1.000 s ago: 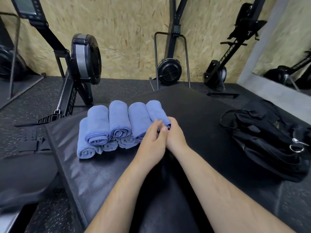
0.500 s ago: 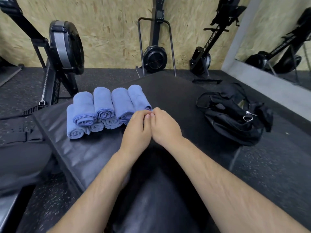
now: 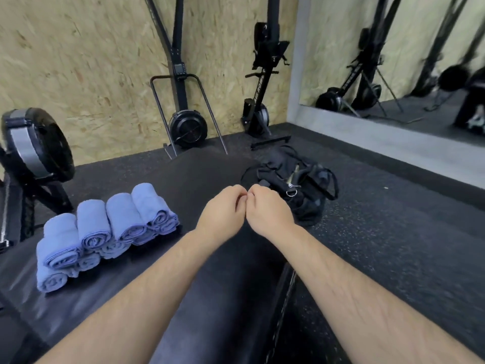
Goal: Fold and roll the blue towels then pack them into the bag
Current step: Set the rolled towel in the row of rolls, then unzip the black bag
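Several rolled blue towels (image 3: 105, 232) lie stacked in two layers on the left of a black padded mat (image 3: 183, 177). A black bag (image 3: 296, 185), slumped with its straps loose, sits at the mat's right edge on the floor. My left hand (image 3: 223, 214) and my right hand (image 3: 267, 214) hover side by side over the mat, between the towels and the bag. Their fingers are curled inward, knuckles touching, and neither holds anything. No towel is in the bag that I can see.
Rowing machines stand around: one close on the left (image 3: 31, 151), two upright against the chipboard wall (image 3: 187, 127) (image 3: 258, 111). A large mirror (image 3: 393, 61) leans on the right wall. Speckled rubber floor (image 3: 393, 232) lies right of the mat.
Both hands left the rightmost towel roll and moved right together, toward the bag. My view swung right, so the towel stack now sits further left.
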